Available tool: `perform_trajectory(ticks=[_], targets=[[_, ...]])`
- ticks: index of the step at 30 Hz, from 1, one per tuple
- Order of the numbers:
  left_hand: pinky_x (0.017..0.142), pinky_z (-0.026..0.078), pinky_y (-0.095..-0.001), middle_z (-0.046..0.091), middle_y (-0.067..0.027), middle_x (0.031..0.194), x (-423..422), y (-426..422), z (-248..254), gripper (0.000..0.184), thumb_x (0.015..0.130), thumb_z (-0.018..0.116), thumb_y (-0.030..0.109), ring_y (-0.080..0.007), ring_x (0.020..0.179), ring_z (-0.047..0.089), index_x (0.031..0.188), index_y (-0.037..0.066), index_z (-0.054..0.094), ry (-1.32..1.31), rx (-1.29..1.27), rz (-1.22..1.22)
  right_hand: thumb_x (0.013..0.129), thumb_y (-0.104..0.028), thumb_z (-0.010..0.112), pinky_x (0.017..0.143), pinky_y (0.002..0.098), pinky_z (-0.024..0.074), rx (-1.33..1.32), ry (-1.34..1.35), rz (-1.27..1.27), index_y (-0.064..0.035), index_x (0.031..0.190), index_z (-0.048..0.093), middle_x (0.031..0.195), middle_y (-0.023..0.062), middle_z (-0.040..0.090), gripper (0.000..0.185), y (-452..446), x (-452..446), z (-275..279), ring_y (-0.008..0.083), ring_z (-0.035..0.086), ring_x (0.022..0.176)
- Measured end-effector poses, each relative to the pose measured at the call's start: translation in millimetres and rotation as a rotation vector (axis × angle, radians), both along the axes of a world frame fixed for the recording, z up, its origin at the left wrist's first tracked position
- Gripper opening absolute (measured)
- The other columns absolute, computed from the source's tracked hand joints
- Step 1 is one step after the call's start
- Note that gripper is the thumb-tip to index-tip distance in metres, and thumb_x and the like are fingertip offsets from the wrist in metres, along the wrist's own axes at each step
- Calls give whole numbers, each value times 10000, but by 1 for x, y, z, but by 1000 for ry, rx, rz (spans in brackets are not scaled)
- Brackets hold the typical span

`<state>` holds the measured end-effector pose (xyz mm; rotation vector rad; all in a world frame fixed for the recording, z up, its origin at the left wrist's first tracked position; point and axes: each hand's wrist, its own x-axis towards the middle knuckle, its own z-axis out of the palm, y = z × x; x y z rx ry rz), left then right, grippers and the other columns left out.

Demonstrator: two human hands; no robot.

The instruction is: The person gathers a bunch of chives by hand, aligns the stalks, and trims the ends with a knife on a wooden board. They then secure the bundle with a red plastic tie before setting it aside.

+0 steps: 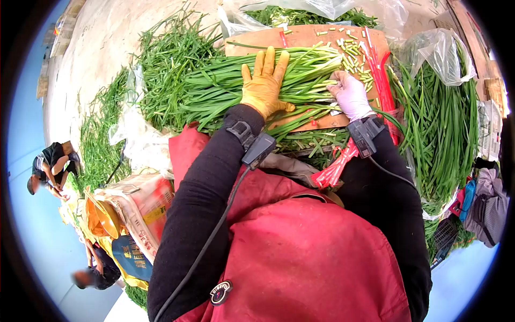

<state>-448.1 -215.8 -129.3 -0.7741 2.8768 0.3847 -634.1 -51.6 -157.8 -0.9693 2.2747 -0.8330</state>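
A spread bundle of long green stalks lies across a brown board, leaves to the left and pale ends to the right. My left hand, in an orange glove, rests on the stalks with its fingers stretched apart. At their pale ends is my right hand, in a light purple glove, its thumb and fingers pinched together; whatever sits between the fingertips is too small to make out. Short cut stalk pieces are scattered on the board above that hand. Red ties lie along the board's right side.
More leaves in clear plastic stand at the right. Loose greens and a stack of printed boxes are at the left. Two other people, one crouching, are at the far left. Red strips hang near my right forearm.
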Motion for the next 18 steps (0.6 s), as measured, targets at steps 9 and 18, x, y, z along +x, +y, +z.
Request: perform_trajectory(ticks=[9,18], targets=[[1125,128,-612,33,-142,1608,0,0,2,1375,537,849,591,-354,1477,60,1553,227,-4,-7,7,-1,875,-121,603,727,313,511,46,39,-154,-43,925,675,778,110,667,117,37,-55,28,188,640,722],[1122,133,-619,30,-137,1610,0,1,2,1357,549,847,578,-354,1478,55,1553,229,3,-7,-1,0,759,-169,724,773,402,505,-13,387,335,-72,920,729,877,142,651,188,20,10,31,304,634,865]])
